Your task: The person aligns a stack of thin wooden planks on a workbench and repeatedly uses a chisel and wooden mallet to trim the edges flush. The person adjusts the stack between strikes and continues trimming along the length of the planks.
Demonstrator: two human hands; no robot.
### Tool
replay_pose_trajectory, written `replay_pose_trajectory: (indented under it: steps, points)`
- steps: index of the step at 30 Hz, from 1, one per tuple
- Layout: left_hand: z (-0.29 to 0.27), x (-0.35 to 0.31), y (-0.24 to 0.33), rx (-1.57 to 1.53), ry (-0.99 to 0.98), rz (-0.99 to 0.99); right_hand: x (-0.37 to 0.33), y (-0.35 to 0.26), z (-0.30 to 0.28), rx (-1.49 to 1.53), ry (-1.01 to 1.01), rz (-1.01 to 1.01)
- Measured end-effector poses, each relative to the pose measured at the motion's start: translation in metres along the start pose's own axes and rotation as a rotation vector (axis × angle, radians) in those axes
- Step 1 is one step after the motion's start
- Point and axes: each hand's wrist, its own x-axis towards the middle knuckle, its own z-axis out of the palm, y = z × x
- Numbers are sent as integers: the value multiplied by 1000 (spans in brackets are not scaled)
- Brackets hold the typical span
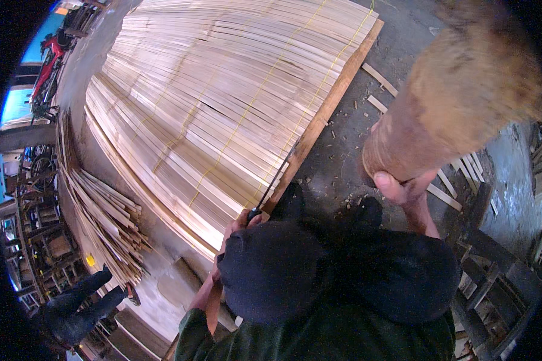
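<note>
My left hand point(239, 225), partly hidden behind my dark-clothed knee, is closed around the black handle of a long knife point(276, 180). The knife's narrow dark blade lies along the near right edge of a wide mat of thin, pale wooden slats point(241, 78) tied with yellow string. On the right, my right hand point(403, 189) grips the narrower end of a thick wooden mallet point(439, 114). Its broad, rough head is raised toward the upper right, apart from the mat and the knife.
A wooden beam point(337, 101) runs under the mat's right edge. Cut slat ends point(444, 197) and chips litter the floor. A pile of loose strips point(111, 219) lies at left, near another person's legs point(81, 301). A dark wooden frame point(494, 271) stands at lower right.
</note>
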Motion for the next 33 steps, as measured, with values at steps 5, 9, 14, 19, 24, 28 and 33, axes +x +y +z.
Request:
replay_pose_trajectory:
  steps: [5,9,14,19,24,28,33]
  points:
    - [-3,2,-3,-3,-1,0,19,-13,-10,-31,40,86]
    - [-3,-3,-3,-1,1,-2,25,-16,-12,-175,68,83]
    - [-2,-9,-6,-9,7,-16,25,-15,6,57,91,85]
    - [2,-2,0,-20,-6,5,-59,20,-3,-145,-441,576]
    - [7,9,-7,-24,-7,24,-121,58,-3,-418,-791,756]
    - [5,0,-10,-33,-4,10,-108,39,-3,-390,-660,863]
    - [2,-12,-10,-84,13,24,-99,44,-18,-339,-308,862]
